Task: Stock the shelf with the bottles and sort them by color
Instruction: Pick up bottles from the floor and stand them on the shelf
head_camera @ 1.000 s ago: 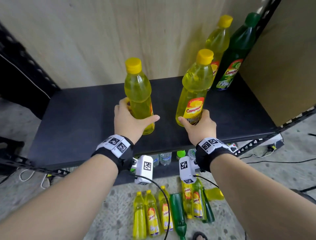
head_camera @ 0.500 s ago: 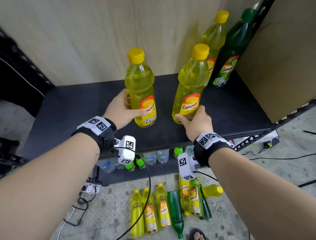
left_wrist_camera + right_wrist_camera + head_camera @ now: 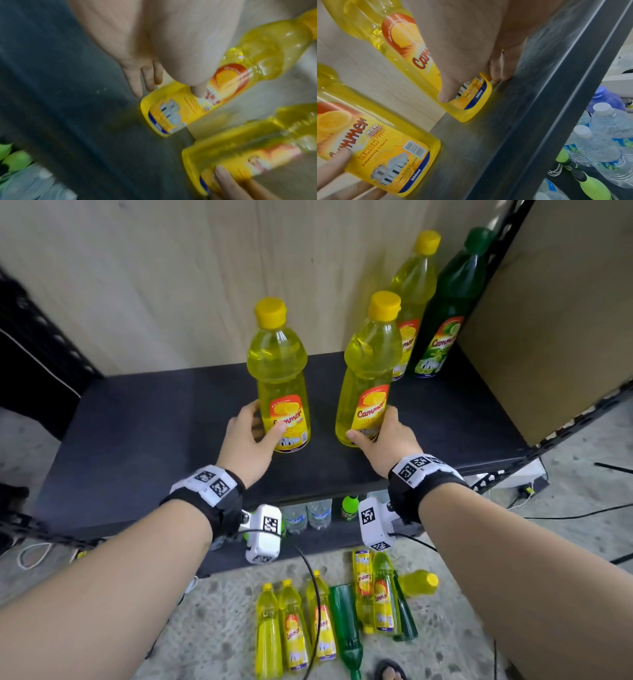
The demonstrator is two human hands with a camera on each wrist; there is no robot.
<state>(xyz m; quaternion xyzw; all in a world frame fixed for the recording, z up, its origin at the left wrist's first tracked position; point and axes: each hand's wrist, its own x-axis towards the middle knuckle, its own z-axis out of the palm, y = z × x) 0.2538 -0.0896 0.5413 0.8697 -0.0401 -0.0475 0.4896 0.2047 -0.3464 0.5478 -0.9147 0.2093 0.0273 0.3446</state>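
Yellow clear-plastic dish-soap bottles, 2 of them, stand upright on the dark shelf board [image 3: 144, 419], long axes vertical, directly ahead of each palm: left hand [image 3: 245, 440] grips the left bottle [image 3: 282, 378], right hand [image 3: 388, 441] grips the right bottle [image 3: 368, 378].
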